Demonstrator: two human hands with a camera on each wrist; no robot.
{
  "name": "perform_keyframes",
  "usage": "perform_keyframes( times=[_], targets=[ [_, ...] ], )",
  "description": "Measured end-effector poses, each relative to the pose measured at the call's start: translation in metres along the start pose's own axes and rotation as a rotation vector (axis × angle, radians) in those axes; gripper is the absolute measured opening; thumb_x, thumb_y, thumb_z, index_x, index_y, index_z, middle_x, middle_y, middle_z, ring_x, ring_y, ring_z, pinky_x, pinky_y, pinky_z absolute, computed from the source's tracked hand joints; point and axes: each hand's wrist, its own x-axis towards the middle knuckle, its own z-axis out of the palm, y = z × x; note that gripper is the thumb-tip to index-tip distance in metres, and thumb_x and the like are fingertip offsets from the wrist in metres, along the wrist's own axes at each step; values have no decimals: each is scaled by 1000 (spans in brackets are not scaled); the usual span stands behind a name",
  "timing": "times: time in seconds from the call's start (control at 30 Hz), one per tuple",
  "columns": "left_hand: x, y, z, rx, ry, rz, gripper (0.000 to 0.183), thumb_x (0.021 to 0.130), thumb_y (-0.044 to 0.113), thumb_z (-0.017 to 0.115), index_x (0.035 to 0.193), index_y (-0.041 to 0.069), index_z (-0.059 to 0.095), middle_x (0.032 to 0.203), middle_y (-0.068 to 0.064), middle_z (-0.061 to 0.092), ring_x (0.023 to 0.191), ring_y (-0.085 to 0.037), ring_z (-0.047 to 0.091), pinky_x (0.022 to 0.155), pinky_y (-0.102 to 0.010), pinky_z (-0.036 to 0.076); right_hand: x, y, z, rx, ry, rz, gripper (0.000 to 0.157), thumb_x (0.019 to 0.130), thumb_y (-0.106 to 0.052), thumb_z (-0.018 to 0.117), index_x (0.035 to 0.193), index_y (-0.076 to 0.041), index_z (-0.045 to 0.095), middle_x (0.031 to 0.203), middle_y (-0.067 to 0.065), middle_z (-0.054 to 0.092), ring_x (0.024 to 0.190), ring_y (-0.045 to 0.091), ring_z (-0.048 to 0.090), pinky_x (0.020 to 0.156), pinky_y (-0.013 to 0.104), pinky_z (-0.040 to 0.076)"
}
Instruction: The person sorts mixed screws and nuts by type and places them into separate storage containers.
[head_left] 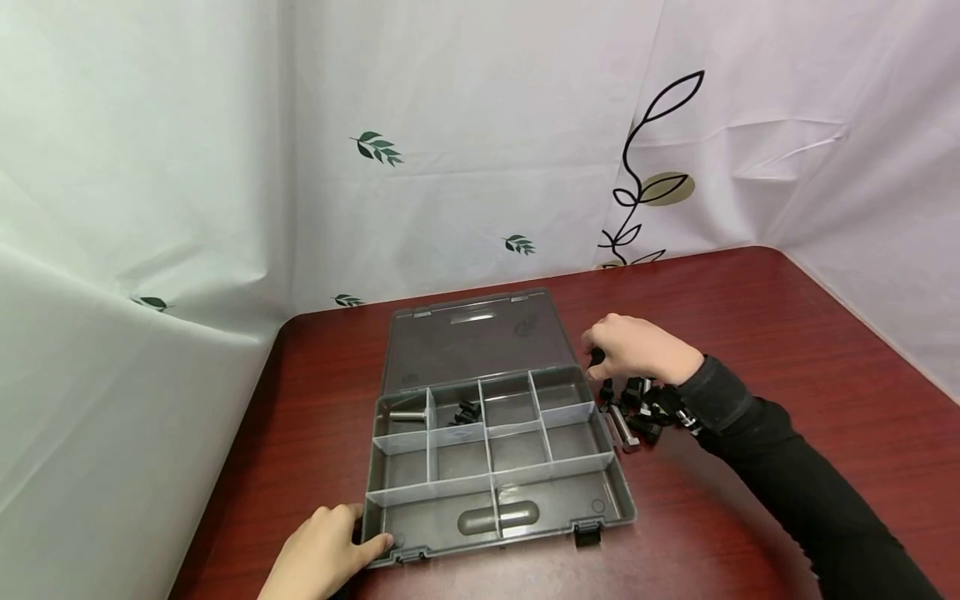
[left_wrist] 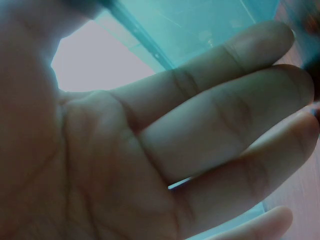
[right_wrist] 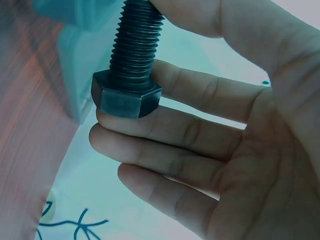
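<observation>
A grey compartment box (head_left: 459,485) lies on the table with its lid (head_left: 480,342) laid back. At its front left corner rests my left hand (head_left: 321,546), thumb over the rim and straight fingers along the outside. My right hand (head_left: 637,346) pinches a black hex bolt (right_wrist: 132,62) between thumb and fingers, just past the box's back right corner. The bolt's threaded end is partly hidden by the thumb. A silver metal rod (head_left: 407,416) lies in the back left compartment. Several small black pieces (head_left: 467,412) lie in the compartment beside it.
Right of the box, under my right wrist, is a loose pile of black bolts (head_left: 645,429) and silver ones, with a long silver bolt (head_left: 622,427) at its near side. A black latch (head_left: 587,534) juts from the box's front. White patterned cloth (head_left: 465,167) hangs behind the red-brown table (head_left: 750,325).
</observation>
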Motion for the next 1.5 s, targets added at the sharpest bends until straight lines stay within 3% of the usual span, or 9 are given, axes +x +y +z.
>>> perform_keyframes(
  times=[0.3,0.5,0.7,0.8,1.0,1.5],
  targets=[
    [-1,-1,0,6,1,0,32,71,43,73,69,18,55,52,3,41,52,-14,37,51,-34,34,11,-24,2,-38,-31,-26,29,77,-26,71,98,-8,67,88,1,63,68,8,54,64,30,45],
    [0,-1,-1,15,4,8,32,71,43,74,69,17,56,52,3,41,52,-14,37,52,-34,34,16,-36,6,-29,-23,-52,25,77,-27,71,95,-9,67,87,0,63,55,4,51,66,30,46],
    [1,0,-1,19,4,12,31,71,43,74,72,17,58,53,4,42,53,-14,38,53,-34,35,18,-41,9,-72,-12,-93,27,78,-29,71,95,-9,67,87,-1,63,70,7,55,67,30,46],
    [0,0,-1,21,9,13,31,71,44,74,71,17,57,53,4,42,53,-14,38,53,-34,35,20,-44,12,-74,-11,-99,25,78,-30,71,93,-11,67,85,-2,62,68,7,54,65,30,45],
    [0,0,-1,15,13,16,31,71,44,74,70,18,56,53,4,41,53,-14,38,53,-34,35,21,-54,15,-99,7,-122,16,77,-30,70,79,-17,62,72,-7,53,57,6,42,55,27,35],
    [0,-1,-1,12,6,7,31,71,45,73,71,18,57,52,4,41,53,-14,37,52,-34,35,27,-81,27,-169,66,-194,35,75,-31,69,60,-22,39,58,-10,27,51,7,26,50,26,22]
  ],
)
